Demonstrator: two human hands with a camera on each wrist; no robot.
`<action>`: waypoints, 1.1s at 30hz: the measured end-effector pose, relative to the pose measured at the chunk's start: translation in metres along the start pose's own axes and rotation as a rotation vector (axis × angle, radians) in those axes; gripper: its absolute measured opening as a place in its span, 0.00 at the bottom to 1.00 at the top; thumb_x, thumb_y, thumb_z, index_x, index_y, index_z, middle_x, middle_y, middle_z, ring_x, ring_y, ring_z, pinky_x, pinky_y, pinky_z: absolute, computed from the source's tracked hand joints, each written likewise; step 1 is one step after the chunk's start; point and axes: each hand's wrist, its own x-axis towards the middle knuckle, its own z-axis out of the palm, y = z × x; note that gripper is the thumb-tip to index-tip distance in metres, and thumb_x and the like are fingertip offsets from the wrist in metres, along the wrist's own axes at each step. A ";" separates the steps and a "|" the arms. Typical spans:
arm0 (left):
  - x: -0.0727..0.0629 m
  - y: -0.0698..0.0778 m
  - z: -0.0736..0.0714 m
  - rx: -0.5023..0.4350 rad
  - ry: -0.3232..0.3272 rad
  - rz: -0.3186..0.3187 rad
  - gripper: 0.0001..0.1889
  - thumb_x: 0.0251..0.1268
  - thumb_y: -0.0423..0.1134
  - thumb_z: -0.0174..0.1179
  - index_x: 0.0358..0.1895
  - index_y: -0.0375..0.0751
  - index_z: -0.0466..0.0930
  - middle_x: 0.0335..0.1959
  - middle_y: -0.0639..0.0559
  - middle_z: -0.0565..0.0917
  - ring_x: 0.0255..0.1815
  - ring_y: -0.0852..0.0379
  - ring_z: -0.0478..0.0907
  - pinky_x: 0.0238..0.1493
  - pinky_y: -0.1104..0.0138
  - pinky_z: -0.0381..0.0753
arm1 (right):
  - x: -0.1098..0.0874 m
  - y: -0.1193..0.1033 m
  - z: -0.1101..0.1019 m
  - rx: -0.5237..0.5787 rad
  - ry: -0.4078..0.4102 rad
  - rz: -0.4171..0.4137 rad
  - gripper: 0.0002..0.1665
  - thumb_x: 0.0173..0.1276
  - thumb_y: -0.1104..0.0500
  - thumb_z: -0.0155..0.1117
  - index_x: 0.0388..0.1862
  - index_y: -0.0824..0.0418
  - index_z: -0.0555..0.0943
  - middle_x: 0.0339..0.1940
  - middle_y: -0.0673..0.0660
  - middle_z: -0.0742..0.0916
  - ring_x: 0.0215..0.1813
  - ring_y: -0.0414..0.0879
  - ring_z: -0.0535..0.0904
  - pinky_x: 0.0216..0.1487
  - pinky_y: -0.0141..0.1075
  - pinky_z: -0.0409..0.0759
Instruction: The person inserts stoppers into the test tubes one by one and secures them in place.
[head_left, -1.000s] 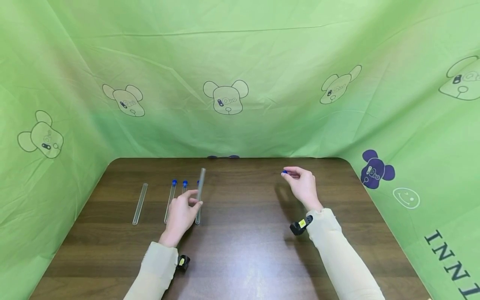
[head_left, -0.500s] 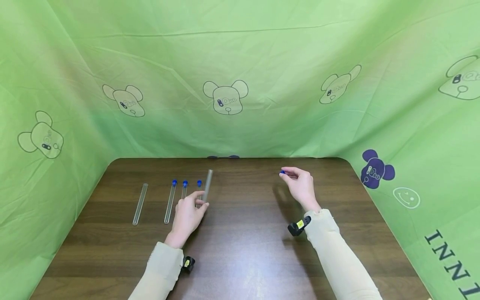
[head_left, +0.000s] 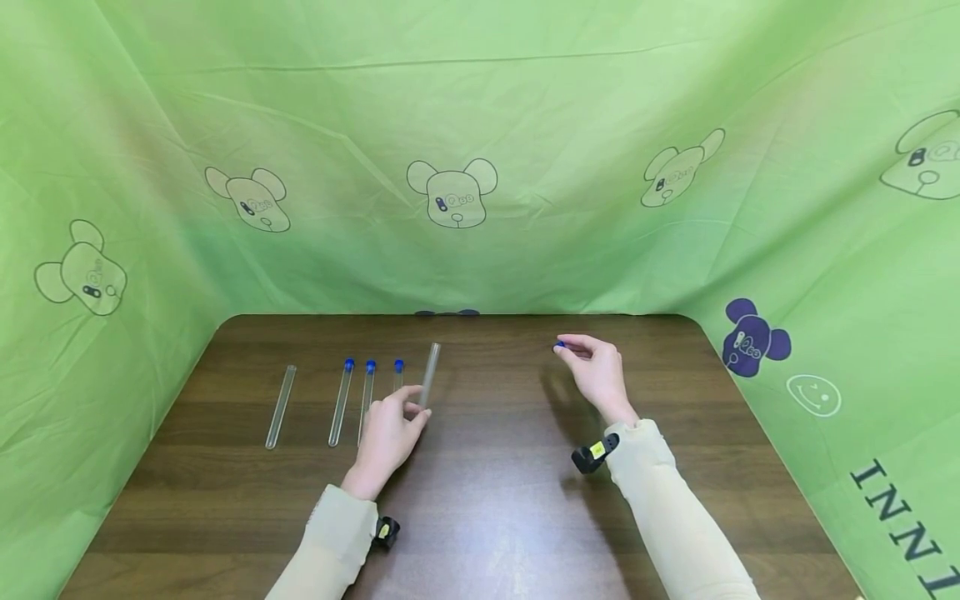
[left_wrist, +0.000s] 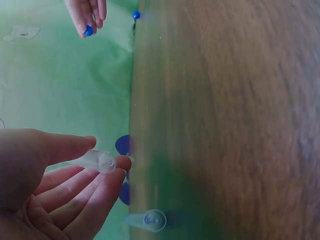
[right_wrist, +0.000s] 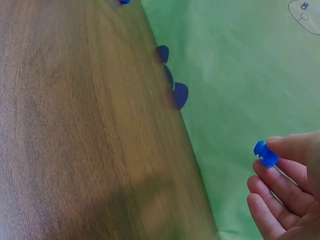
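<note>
My left hand (head_left: pixel 387 437) pinches a clear test tube (head_left: pixel 431 371) between thumb and fingers. The tube leans with its open top away from me; in the left wrist view its rounded bottom (left_wrist: pixel 106 163) points at the camera. Off to the right, my right hand (head_left: pixel 600 377) pinches a small blue stopper (right_wrist: pixel 266 154) between thumb and index finger, above the table. Three test tubes with blue stoppers (head_left: pixel 348 365) lie in a row to the left of the held tube, the nearest partly hidden by my left hand. An uncapped test tube (head_left: pixel 281 408) lies farther left.
A brown wooden table (head_left: pixel 510 500) reaches back to a green cloth backdrop (head_left: pixel 450 100) with printed bear heads. In the left wrist view another blue stopper (left_wrist: pixel 136 15) shows at the table surface beyond my right hand. Wrist cameras (head_left: pixel 594 454) sit on both sleeves.
My left hand has carried the test tube to the right, away from the capped tubes, which show more now. My right hand has shifted slightly left with the blue stopper.
</note>
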 end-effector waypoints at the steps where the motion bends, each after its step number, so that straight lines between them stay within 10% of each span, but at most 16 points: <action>1: 0.000 0.001 0.001 -0.010 -0.005 -0.001 0.19 0.60 0.32 0.72 0.55 0.36 0.84 0.31 0.51 0.90 0.23 0.64 0.84 0.35 0.56 0.83 | 0.000 0.000 0.000 0.002 0.000 0.000 0.14 0.69 0.62 0.71 0.52 0.66 0.88 0.45 0.62 0.90 0.46 0.53 0.87 0.42 0.22 0.77; 33: -0.005 0.014 0.026 -0.081 -0.108 0.038 0.19 0.62 0.32 0.71 0.56 0.34 0.83 0.32 0.50 0.90 0.23 0.67 0.83 0.34 0.63 0.83 | -0.005 -0.018 0.028 0.054 -0.078 -0.002 0.14 0.69 0.60 0.72 0.52 0.63 0.89 0.45 0.59 0.90 0.48 0.50 0.87 0.44 0.26 0.79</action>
